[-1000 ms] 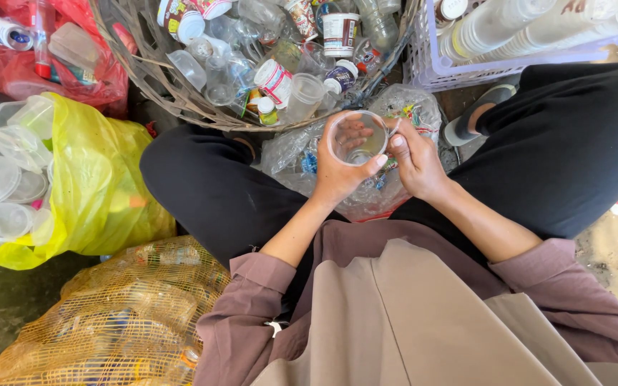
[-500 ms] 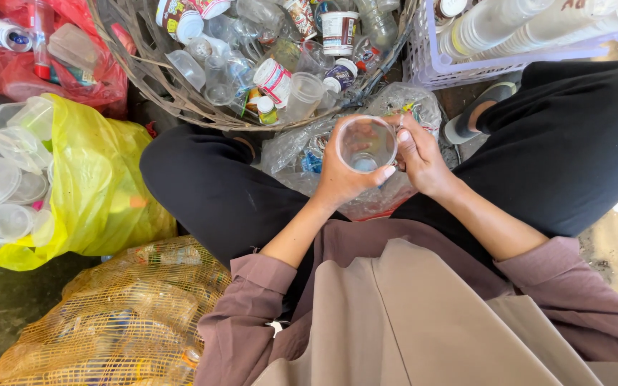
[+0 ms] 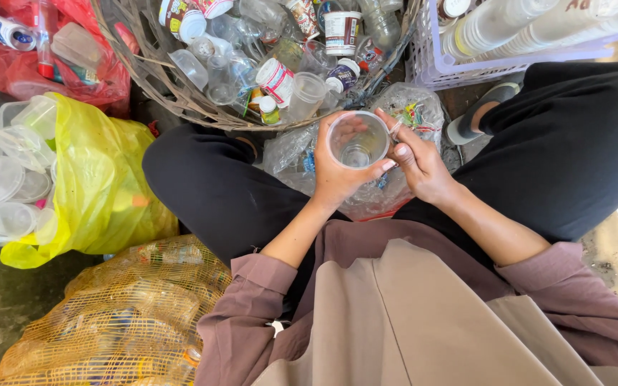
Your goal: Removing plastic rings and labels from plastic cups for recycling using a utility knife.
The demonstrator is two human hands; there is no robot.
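**Clear cup held over the lap, sorted plastics all round**

Between the seated person's knees, over a clear bag of scraps (image 3: 409, 114), sits the working zone. Noted from left to right.

Far left: red bag (image 3: 73, 71) with a white, blue-printed tube-shaped pack near its top edge. Below it, yellow bag (image 3: 101, 193), mouth open, holding clear lidded tubs and cups; likely a bin for one kind of plastic, kept within arm's reach. Lower left: orange mesh sack (image 3: 116, 322), packed with squashed bottles.

Top centre: wicker basket (image 3: 180, 100), mixed load. Small white pots with red and blue labels, clear bottles, one white tub with a dark band.

Centre: left hand (image 3: 334, 179) wraps the clear plastic cup (image 3: 357, 139) from below, fingers closed around its wall, mouth facing up, probably so the inside can be inspected. Cup seems empty.

Right hand (image 3: 420, 164) touches the cup's rim, fingertips pinched on a thin clear strip or straw there; which, I cannot tell.

Top right: lilac crate (image 3: 430, 68) with stacked clear cups lying on their sides, nested to save room.
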